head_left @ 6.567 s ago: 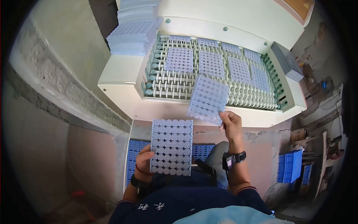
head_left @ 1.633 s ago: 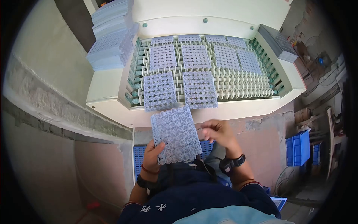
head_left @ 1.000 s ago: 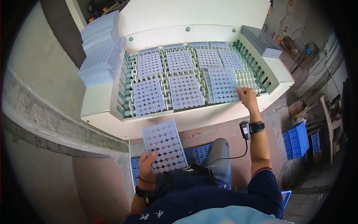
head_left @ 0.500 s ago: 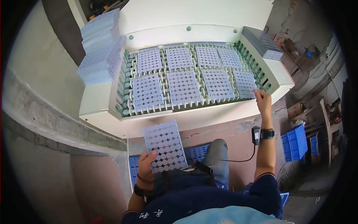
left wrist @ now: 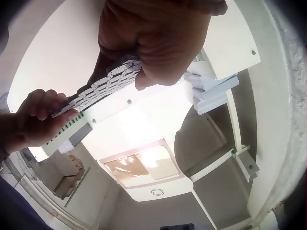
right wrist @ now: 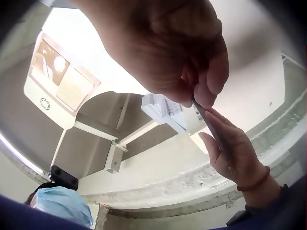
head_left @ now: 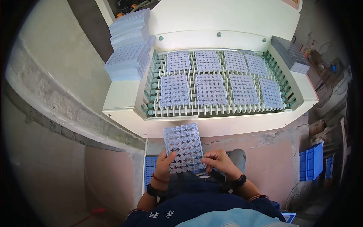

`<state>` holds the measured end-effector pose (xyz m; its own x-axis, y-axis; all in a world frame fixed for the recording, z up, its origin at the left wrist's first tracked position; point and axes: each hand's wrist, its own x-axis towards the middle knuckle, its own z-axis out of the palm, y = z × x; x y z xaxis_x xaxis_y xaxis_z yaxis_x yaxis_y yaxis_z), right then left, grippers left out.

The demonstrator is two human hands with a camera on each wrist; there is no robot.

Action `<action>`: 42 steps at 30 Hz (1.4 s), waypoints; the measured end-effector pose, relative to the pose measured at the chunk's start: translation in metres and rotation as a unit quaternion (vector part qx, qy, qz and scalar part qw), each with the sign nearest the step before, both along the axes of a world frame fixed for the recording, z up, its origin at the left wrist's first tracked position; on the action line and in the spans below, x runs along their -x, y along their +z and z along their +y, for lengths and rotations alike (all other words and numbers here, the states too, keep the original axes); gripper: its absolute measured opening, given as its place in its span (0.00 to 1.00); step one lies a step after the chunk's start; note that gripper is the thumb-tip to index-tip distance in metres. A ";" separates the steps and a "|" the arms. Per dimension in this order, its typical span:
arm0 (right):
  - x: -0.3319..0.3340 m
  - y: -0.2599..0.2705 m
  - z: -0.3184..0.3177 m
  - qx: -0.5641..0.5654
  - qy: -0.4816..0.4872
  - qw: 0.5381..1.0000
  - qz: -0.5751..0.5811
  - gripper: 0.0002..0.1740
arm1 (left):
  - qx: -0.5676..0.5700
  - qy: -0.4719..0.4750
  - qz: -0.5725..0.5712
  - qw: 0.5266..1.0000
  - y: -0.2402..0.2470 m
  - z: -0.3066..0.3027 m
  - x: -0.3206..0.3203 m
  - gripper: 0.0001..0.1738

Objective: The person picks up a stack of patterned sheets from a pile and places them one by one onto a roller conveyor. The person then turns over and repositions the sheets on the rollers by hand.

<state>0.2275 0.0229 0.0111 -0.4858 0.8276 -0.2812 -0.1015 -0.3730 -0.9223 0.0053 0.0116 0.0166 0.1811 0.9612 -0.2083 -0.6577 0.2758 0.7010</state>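
In the head view a pale blue panel of joined round discs (head_left: 184, 145), scalloped at its top and bottom ends, is held in front of the body. My left hand (head_left: 163, 164) grips its lower left side, thumb on the face. At the lower right edge, my right hand (head_left: 220, 162) pinches the panel between thumb and fingers. The left wrist view shows the panel (left wrist: 103, 88) edge-on between both hands. From the right wrist the panel (right wrist: 217, 132) appears as a thin dark edge, pinched at its near end. Whether one or more panels are held, I cannot tell.
Ahead is a white machine (head_left: 242, 126) with a bed of rollers (head_left: 193, 110). Several similar panels (head_left: 211, 89) lie on it in two rows. Tall panel stacks (head_left: 128, 58) stand on its left ledge, a grey stack (head_left: 291, 55) on its right. Blue crates (head_left: 311, 162) sit at right.
My right hand laid panels along the front row of rollers, then left the rightmost one and came back to the held panel. My left hand has kept its grip. The head view has shifted.
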 end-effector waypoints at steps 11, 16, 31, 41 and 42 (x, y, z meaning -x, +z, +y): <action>0.000 -0.005 -0.008 -0.012 -0.039 0.999 -0.001 0.08 | 0.012 -0.006 -0.010 1.000 -0.010 0.004 -0.005 0.18; -0.003 -0.005 -0.006 -0.019 -0.060 0.998 -0.002 0.08 | 0.040 -0.019 -0.056 0.997 -0.017 0.004 -0.003 0.21; -0.016 -0.011 0.000 -0.027 -0.166 0.986 0.003 0.09 | 0.014 -0.188 -0.087 0.978 -0.010 0.001 0.000 0.24; -0.009 -0.010 0.001 -0.009 -0.169 0.986 0.004 0.09 | -0.002 -0.116 -0.022 0.993 -0.013 -0.001 0.000 0.20; -0.009 -0.010 0.001 -0.008 -0.168 0.986 0.004 0.09 | -0.002 -0.108 -0.016 0.994 -0.013 0.000 0.001 0.19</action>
